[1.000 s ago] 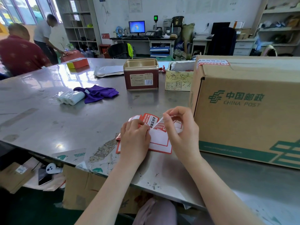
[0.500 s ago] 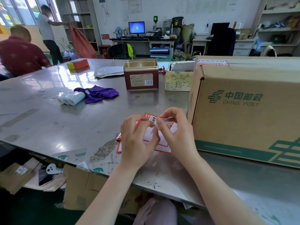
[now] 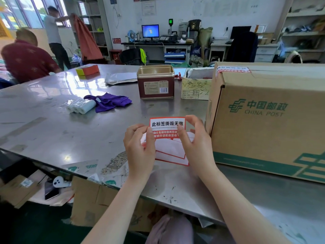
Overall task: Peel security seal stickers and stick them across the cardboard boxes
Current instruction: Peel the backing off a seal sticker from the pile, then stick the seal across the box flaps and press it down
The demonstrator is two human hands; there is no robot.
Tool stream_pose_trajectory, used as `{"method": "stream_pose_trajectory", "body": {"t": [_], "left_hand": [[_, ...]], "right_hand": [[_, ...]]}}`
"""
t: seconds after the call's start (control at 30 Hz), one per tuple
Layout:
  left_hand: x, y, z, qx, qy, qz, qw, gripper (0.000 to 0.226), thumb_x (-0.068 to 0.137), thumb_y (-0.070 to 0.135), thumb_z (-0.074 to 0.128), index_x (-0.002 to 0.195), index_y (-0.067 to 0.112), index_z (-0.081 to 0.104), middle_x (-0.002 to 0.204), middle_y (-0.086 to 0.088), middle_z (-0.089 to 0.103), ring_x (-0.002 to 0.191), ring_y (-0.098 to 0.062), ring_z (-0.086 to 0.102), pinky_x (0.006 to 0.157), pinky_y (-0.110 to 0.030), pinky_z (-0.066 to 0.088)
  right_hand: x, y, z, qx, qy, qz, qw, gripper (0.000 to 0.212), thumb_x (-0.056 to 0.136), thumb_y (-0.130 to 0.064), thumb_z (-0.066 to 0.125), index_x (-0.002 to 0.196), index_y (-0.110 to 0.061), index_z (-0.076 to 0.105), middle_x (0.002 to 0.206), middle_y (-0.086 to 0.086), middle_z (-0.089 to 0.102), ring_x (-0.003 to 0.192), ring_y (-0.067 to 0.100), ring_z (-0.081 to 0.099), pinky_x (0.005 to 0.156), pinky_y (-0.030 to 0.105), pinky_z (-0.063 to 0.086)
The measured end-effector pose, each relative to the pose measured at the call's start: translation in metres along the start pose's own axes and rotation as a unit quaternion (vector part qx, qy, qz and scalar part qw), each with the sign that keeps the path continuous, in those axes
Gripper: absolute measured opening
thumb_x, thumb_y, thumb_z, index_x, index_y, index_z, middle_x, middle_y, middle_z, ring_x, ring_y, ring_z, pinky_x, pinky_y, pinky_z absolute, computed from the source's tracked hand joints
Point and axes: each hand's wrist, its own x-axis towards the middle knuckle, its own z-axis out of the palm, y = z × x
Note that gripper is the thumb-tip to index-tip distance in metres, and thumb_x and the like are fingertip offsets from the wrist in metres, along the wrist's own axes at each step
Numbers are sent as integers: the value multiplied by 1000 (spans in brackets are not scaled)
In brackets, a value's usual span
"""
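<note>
Pinching red-and-white rectangular security seal sticker (image 3: pixel 167 124) by side edges: left hand (image 3: pixel 139 152) on left edge, right hand (image 3: pixel 197 147) on right edge, printed face toward camera. Sticker held above red-bordered white backing sheet (image 3: pixel 171 152) lying near desk's front edge. Just right of hands, large brown cardboard box (image 3: pixel 269 118) with green print; another red seal sticker (image 3: pixel 233 69) across its top left corner. Mid grey metal desk (image 3: pixel 52 131): open gold-rimmed maroon tin (image 3: pixel 155 82), purple cloth (image 3: pixel 110 101), wrapped white paper rolls (image 3: pixel 80 106).
</note>
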Motion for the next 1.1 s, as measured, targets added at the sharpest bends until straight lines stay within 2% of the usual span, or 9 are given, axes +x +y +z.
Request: {"method": "stream_pose_trajectory", "body": {"t": [0.1,0.2,0.27,0.37,0.57,0.7,0.83,0.97,1.1], "left_hand": [[0,0,-1,-9,1,-29,1000,36,90,40,46,96,8,62,101,5,49,101,-21,55,81,-38,54],[1,-1,0,-1,1,-43,999,27,93,34,49,97,9,61,102,5,49,101,-20,55,79,-34,55],[3,-2,0,4,4,-53,999,17,94,28,52,94,13,59,102,4,50,97,-15,56,76,-21,52],[6,-2,0,23,7,-75,997,18,94,25,51,91,11,60,99,2,52,83,-5,52,65,-3,42],[23,12,8,18,1,-67,998,26,96,25,49,84,7,65,87,2,53,84,-15,52,73,-28,45],[45,36,21,-5,-17,-29,999,29,96,26,49,82,7,66,85,-4,56,82,-15,50,70,-22,40],[70,63,36,-20,-25,23,999,31,95,30,49,80,10,67,86,-3,61,85,-16,52,76,-39,47],[87,102,50,-25,-36,90,995,34,94,33,47,79,10,67,80,3,58,84,-16,51,78,-38,44],[108,141,75,40,-67,127,989,36,95,35,46,79,11,67,84,2,58,88,-16,51,76,-32,34]], "right_hand": [[1,0,5,17,-4,24,1000,20,95,-33,46,109,-20,55,101,-9,63,86,-2,57,67,1,40],[1,-4,6,-23,5,-5,1000,24,97,-32,43,91,-16,59,84,-4,65,74,7,60,64,16,48],[3,-9,3,-43,11,-30,999,31,97,-31,42,89,-8,62,79,1,67,70,15,61,63,32,51],[7,-20,-1,-74,18,-88,993,32,97,-28,44,81,-6,61,69,3,65,62,19,58,57,35,47],[15,-56,-16,-128,46,-176,975,37,95,-24,47,67,-1,55,58,9,60,53,24,55,49,41,45],[27,-81,-41,-159,71,-204,963,40,95,-24,46,63,-3,53,58,9,59,52,24,56,46,41,46],[41,-101,-77,-182,95,-203,957,42,96,-29,47,64,-4,57,61,7,62,52,21,57,49,38,47],[54,-111,-118,-169,119,-187,961,42,96,-30,49,68,0,61,64,8,66,53,22,61,50,39,51],[72,-110,-160,-162,146,-129,967,41,95,-29,50,66,-3,61,54,4,60,43,13,52,47,24,46]]}}
